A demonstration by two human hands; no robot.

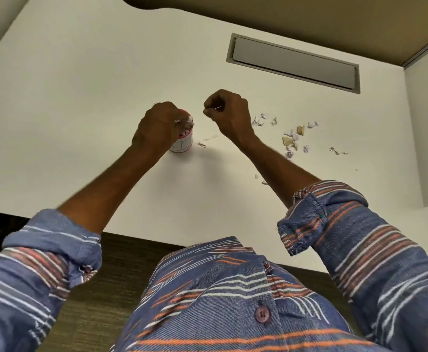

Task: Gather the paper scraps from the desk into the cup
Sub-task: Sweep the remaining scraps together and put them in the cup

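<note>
The cup, white with red bands, stands upright on the desk, largely covered by the left hand. The left hand is over the cup mouth, fingers closed on a small white scrap at the rim. The right hand is raised beside the cup, to its right, not touching it; its fingers are curled into a closed fist, with a thin pale sliver showing at the fingertips. Whether the fist holds more cannot be told.

Remaining scraps lie loose on the desk right of the right hand, in a scattered cluster. Two small pieces lie just beside the cup base. Two more lie near the right forearm. A grey cable hatch is set into the desk beyond the scraps
</note>
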